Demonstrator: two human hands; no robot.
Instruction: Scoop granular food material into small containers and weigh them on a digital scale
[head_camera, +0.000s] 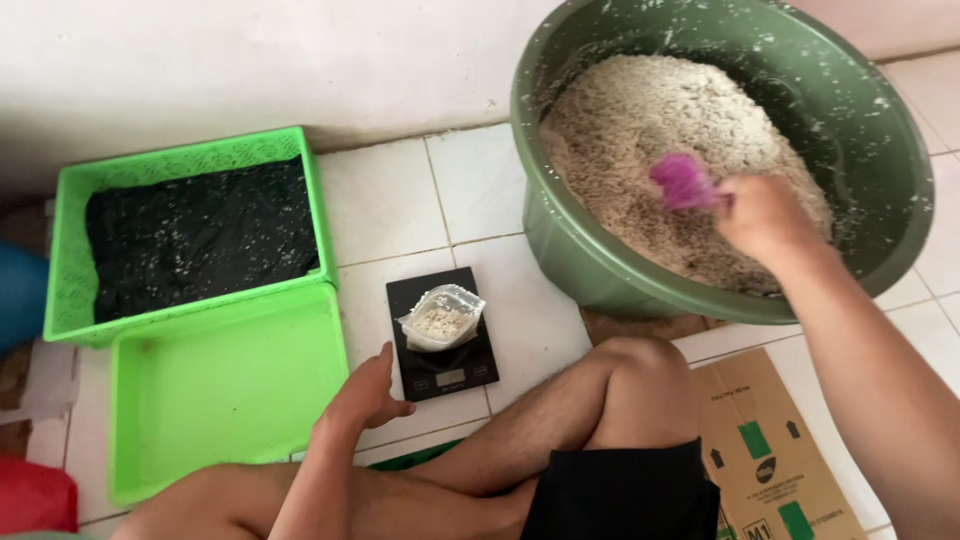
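The right hand (762, 212) is closed around a purple scoop (683, 182), digging into the grain in the big green tub (560, 235), far right. The left hand (368, 392) rests open, holding nothing, near the black scale (443, 378) with a small clear bag (440, 318) on top. Next, carry the scoop level to the bag.

Right grip (762, 212) closed, left (372, 392) slack.
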